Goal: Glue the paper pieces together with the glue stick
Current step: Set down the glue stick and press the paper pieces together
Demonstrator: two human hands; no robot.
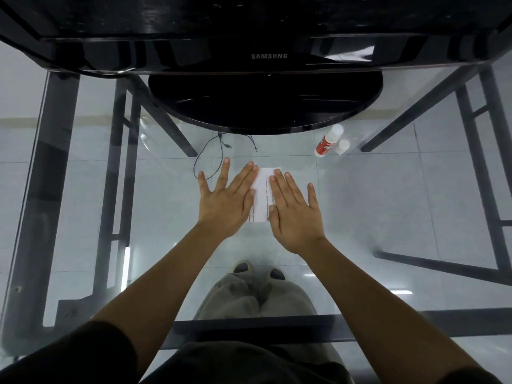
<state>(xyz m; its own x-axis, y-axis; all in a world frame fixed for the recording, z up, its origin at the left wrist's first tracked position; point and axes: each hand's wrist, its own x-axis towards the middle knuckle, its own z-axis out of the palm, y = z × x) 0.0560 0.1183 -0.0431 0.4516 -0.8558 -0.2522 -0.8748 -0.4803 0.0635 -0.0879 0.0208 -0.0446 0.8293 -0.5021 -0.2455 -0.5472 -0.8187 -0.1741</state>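
White paper pieces [262, 194] with small printed text lie flat on the glass table, in the middle. My left hand [225, 199] rests palm down on their left edge, fingers spread. My right hand [295, 210] lies flat on their right edge, fingers apart. Both hands cover part of the paper, so I cannot tell how the pieces overlap. The glue stick [328, 141], red and white with a white end, lies on the table at the back right, apart from both hands. Its white cap [343, 146] stands just beside it.
A black monitor with a round base [266, 106] stands at the back of the glass table [388, 217]. A thin black cable [210, 159] loops behind my left hand. The table's dark metal frame [38, 189] and the tiled floor show through the glass.
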